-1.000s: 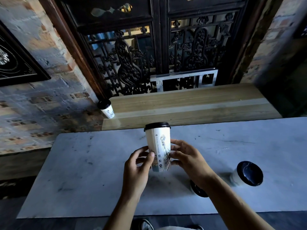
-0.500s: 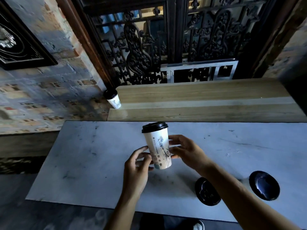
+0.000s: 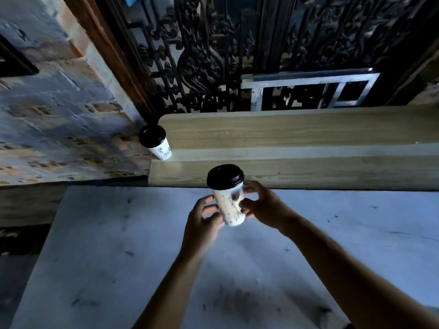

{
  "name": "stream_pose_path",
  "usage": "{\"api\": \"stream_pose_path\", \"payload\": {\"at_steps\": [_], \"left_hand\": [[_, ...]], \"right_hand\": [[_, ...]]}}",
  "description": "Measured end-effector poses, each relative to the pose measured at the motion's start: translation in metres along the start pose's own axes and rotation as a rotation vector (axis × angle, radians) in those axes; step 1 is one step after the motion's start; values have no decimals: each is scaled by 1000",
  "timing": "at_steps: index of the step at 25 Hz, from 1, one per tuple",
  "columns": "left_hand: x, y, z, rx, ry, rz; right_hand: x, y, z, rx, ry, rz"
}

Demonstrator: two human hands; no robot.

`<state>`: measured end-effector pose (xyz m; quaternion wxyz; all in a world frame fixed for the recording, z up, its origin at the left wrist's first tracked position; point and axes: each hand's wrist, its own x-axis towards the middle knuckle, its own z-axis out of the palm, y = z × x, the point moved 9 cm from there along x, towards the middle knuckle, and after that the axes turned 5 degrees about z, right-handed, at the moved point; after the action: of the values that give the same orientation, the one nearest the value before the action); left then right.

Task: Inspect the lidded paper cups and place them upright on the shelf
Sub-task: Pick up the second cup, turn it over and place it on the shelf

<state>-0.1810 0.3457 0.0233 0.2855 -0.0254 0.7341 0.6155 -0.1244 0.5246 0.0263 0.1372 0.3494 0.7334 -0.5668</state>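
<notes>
Both hands hold one paper cup (image 3: pixel 229 205) up in the air, above the far part of the white tabletop (image 3: pixel 118 245); the cup does not touch the tabletop; its black lid (image 3: pixel 225 176) is on top and its long side runs almost straight up and down, with the top leaning a little to the left and away.

The left hand (image 3: pixel 202 224) is at the cup's left side, low down; its fingers (image 3: pixel 207 203) curl around the lower wall and press on it. The right hand (image 3: pixel 263 206) is at the right side; its fingers (image 3: pixel 249 186) wrap the back of the cup and the thumb pushes on the front; so the cup is pinched from both sides.

The wooden shelf (image 3: pixel 297 138) lies just past the cup, straight ahead and away from the person. Another lidded cup (image 3: pixel 155 142) stands upright at the shelf's left end, well apart from the held one.

I think the cup goes forward onto the shelf next; the right hand looks a bit nearer to the shelf; the cup should stay straight up so it lands flat on its bottom.
</notes>
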Motion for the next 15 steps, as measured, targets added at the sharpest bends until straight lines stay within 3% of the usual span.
{"api": "stream_pose_path", "payload": {"at_steps": [9,15], "left_hand": [[195,2,5,-335,-71,71],[240,-20,0,-286,-81,79]], "right_hand": [[162,-42,33,196,138,-102],[210,-46,47,134,155,-141]]}}
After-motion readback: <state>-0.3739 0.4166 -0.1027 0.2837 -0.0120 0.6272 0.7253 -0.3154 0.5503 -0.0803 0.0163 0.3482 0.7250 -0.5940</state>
